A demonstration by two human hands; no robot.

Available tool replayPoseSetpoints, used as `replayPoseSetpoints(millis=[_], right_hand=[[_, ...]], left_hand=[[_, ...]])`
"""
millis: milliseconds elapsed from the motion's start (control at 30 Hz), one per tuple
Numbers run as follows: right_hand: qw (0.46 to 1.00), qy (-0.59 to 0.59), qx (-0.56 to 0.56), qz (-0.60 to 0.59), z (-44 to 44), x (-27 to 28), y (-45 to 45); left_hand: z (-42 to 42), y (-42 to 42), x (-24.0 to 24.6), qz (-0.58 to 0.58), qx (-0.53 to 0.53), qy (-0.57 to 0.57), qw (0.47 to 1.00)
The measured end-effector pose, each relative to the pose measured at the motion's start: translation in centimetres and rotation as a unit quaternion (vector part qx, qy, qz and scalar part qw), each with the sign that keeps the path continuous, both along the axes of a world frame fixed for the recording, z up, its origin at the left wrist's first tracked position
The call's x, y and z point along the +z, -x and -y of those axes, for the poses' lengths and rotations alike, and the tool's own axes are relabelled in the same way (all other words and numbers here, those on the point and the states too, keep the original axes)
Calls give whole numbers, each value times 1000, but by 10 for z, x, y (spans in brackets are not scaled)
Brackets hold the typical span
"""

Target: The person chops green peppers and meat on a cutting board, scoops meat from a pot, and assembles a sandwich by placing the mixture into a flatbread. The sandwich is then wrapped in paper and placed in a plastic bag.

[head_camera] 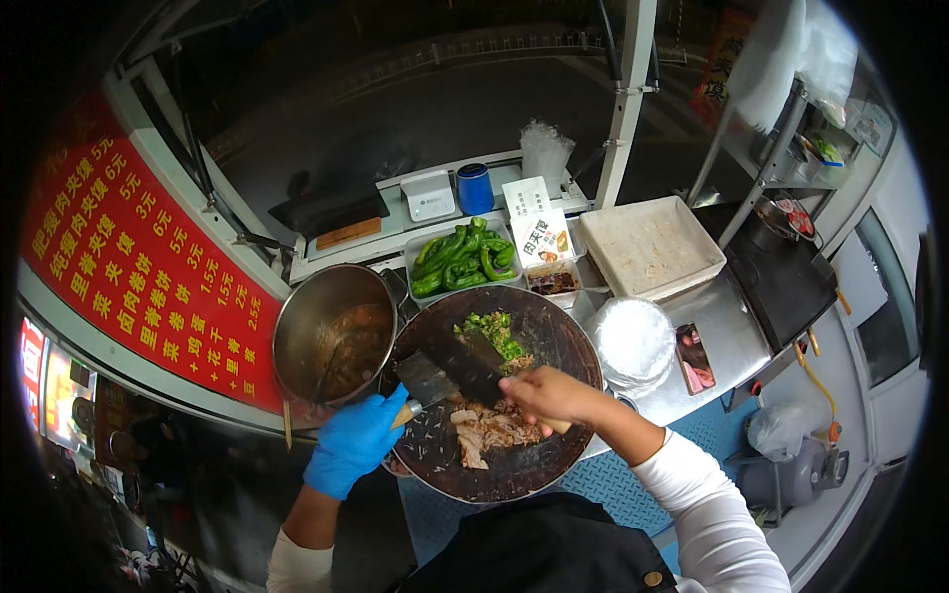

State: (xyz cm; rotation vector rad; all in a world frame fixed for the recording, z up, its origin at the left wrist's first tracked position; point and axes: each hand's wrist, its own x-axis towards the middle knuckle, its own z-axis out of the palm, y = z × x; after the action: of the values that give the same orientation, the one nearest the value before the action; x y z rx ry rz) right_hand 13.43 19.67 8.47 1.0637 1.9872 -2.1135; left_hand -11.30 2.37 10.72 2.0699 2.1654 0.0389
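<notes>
My left hand (359, 442), in a blue glove, grips the wooden handle of a broad metal blade tool (426, 376) at the left side of a round dark chopping block (430, 474). The bare right hand (545, 400) is closed around the light handle of a cleaver (474, 367), its dark blade lying over the middle of the block. Sliced cooked meat (482, 434) lies just below the blade. Chopped green pepper with minced meat (495, 337) sits above it.
A deep pot of brown broth (285, 333) stands left of the block. Behind are a tub of green peppers (463, 259), a sauce container (552, 278) and a white tray (645, 244). Plastic-covered plates (634, 345) and a phone (695, 358) lie to the right, near a black griddle (789, 289).
</notes>
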Motion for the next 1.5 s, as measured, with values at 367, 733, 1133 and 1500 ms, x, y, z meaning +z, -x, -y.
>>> replayPoseSetpoints(millis=[367,733,1133,1500], right_hand=[[986,-136,-68,74,-18,-19,-45],[828,-494,256,70,-19,-41,-25],[962,-233,23,137,86,-32,-42],[929,-312,-1,200,116,-26,-14]], left_hand=[[68,-14,-36,506,332,-48,795],[84,-95,-54,702,413,-91,573],[97,-107,-76,729,375,-77,568],[116,-98,-102,786,370,-115,482]])
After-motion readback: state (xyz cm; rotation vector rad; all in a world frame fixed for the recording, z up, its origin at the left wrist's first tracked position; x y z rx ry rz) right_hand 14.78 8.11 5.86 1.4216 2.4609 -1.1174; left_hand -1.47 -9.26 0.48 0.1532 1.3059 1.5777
